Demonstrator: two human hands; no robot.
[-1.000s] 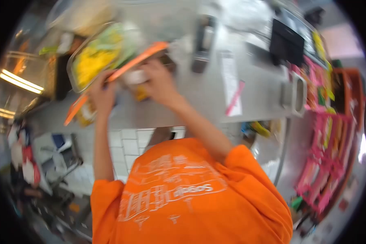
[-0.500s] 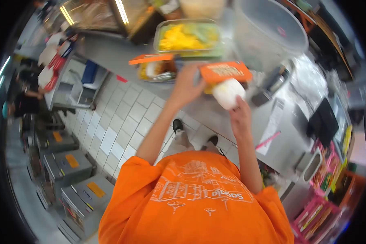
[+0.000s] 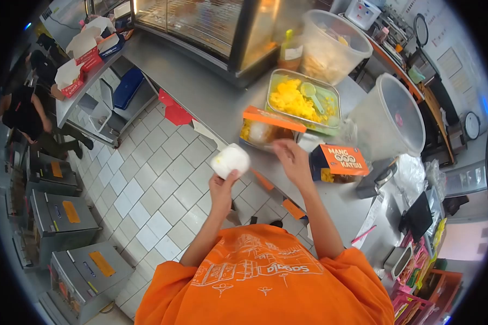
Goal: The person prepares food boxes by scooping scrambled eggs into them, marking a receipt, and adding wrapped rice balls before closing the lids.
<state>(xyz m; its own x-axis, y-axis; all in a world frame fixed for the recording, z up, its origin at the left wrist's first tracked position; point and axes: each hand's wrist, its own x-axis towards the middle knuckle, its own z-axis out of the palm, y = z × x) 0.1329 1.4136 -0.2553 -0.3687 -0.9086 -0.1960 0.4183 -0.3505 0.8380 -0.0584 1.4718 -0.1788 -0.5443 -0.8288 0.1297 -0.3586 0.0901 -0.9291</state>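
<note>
My left hand (image 3: 222,190) is closed on a white rounded cup-like thing (image 3: 231,161) with a small yellow smear, held over the counter's near edge. Its exact kind does not show. My right hand (image 3: 293,160) has its fingers apart and slightly curled, and I see nothing in it. Just beyond that hand stands an open takeaway box (image 3: 248,134) with an orange flap, holding a white mound and yellow food. To the right sits a second takeaway box (image 3: 341,162), with printed orange lettering panel and yellow food showing. Behind them, a metal tray (image 3: 335,106) holds yellow food and a pale green spoon (image 3: 312,96).
Two clear plastic tubs (image 3: 387,127) (image 3: 336,57) stand at the back right. A glass display warmer (image 3: 200,32) is beyond the counter (image 3: 181,76). A receipt strip, pink pen (image 3: 363,234) and dark tablet (image 3: 416,213) lie right. A person (image 3: 27,114) is at far left.
The white cup-like thing has passed from my right hand to my left, and moved left. My right hand is now empty near the left box. The view has turned.
</note>
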